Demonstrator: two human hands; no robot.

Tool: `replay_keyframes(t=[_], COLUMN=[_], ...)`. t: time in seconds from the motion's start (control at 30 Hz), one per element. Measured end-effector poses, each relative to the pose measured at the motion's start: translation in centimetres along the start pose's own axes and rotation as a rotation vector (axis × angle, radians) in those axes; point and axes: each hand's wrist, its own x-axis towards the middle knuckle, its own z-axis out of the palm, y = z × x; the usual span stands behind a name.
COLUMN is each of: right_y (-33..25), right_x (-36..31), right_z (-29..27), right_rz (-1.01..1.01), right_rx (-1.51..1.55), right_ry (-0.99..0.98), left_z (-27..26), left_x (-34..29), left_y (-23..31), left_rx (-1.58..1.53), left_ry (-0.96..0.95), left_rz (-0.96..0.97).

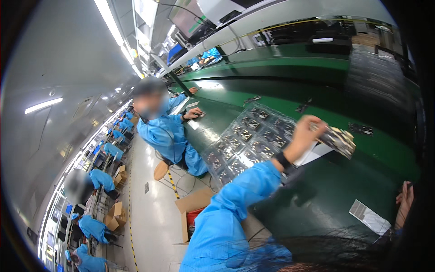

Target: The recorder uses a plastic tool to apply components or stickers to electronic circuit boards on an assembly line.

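Observation:
My left hand (308, 138), with a dark wristband, reaches across from the lower middle and pinches a circuit board (337, 141) by one end. The board is tilted, with gold and dark parts on it, over the bench. Under that hand lies a white sheet (315, 154). Beside it a clear plastic tray (244, 145) holds several dark circuit boards in its pockets. My right hand (404, 204) shows only partly at the right edge, near a white label sheet (369, 216); its fingers are mostly cut off by the rim.
On the green bench (290, 217) lie loose boards (361, 128) beyond the tray. A co-worker in blue (165, 136) sits at the far left, one hand on a small part. A shelf (272, 27) runs above the bench. An open carton (192, 208) stands on the floor.

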Motion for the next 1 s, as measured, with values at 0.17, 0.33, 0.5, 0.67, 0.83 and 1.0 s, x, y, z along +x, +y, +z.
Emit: replay_keyframes(t=[0.17, 0.33, 0.5, 0.67, 0.83, 1.0], right_y=[-5.1, -10.7, -15.0, -17.9, -17.9, -17.4], right_x=[0.0, -2.5, -3.1, -5.5, -5.9, -6.2], right_z=[1.8, 2.6, 5.3, 6.2, 5.9, 6.2], right_rz=[0.092, 0.116, 0.168, 0.181, 0.130, 0.264], right_rx=[0.082, 0.139, 0.149, 0.276, 0.226, 0.294], right_ry=[-0.042, -0.065, -0.117, -0.250, -0.255, -0.246], left_z=[13.4, 13.8, 10.5, 8.8, 7.8, 8.9], left_x=[-5.9, -8.9, -8.7, -8.4, -8.9, -6.2], left_y=[4.6, 8.3, 8.4, 10.7, 12.5, 11.5], left_rx=[-0.427, -0.354, -0.267, 0.165, 0.316, -0.054], left_ry=[-0.321, -0.489, -0.548, -0.609, -0.666, -0.568], left_rz=[-0.401, -0.326, -0.350, -0.119, -0.014, -0.327])
